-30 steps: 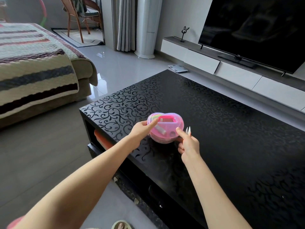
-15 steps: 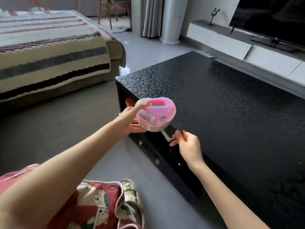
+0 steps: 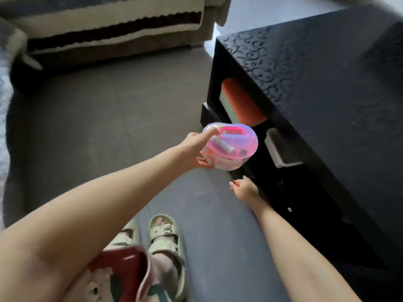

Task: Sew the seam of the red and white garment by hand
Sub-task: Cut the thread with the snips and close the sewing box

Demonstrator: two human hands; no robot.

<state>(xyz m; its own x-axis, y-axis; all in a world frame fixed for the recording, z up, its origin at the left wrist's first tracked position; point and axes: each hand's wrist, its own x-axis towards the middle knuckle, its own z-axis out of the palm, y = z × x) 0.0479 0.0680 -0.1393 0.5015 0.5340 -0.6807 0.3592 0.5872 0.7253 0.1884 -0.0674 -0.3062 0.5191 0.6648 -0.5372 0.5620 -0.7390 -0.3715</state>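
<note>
The left hand (image 3: 192, 152) is gripping the pink sewing box (image 3: 231, 149) at mid-frame, with the thumb lying over the lid's rim and the fingers curling beneath. It is holding the box beside the black table (image 3: 327, 83). The right hand (image 3: 245, 189) is hovering just below the box, fingers loosely curled; I cannot tell whether it is holding anything. The red and white garment (image 3: 122, 271) is lying at the bottom edge under the left forearm, well apart from both hands.
</note>
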